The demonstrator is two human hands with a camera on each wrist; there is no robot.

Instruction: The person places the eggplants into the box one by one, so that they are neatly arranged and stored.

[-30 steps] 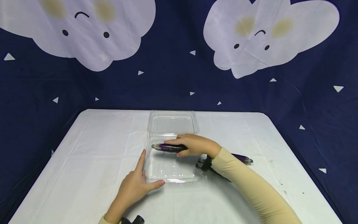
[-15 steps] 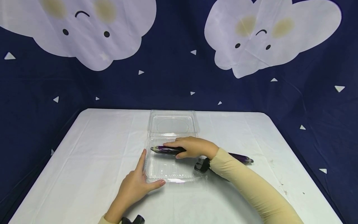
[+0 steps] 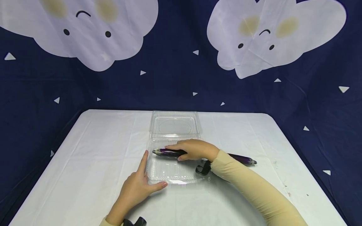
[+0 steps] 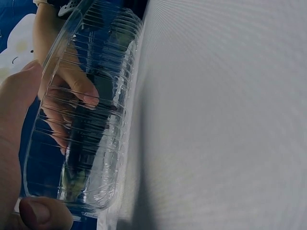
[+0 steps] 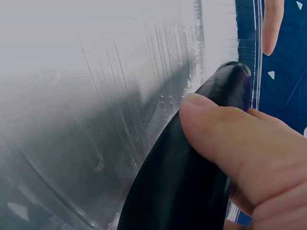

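Observation:
A long dark purple eggplant [image 3: 167, 152] is gripped in my right hand [image 3: 198, 148], its pale-tipped end pointing left over the clear plastic box [image 3: 175, 181]. In the right wrist view my thumb presses along the dark eggplant [image 5: 168, 187], just above the box's ribbed bottom. A purple end [image 3: 244, 159] shows beyond the right sleeve; whether it belongs to the same eggplant I cannot tell. My left hand [image 3: 137, 185] touches the box's left side and near corner with thumb and finger spread straight. Through the ribbed wall in the left wrist view, the eggplant [image 4: 86, 143] shows dimly.
The box's lid [image 3: 174, 125] lies flipped back at the far table edge. Beneath everything is a white-covered table [image 3: 85, 175], with small specks at its right. A dark blue cloth [image 3: 175, 81] with white clouds hangs behind.
The right hand and eggplant have come slightly nearer and lower over the box. The left hand, box and purple end at right look unmoved.

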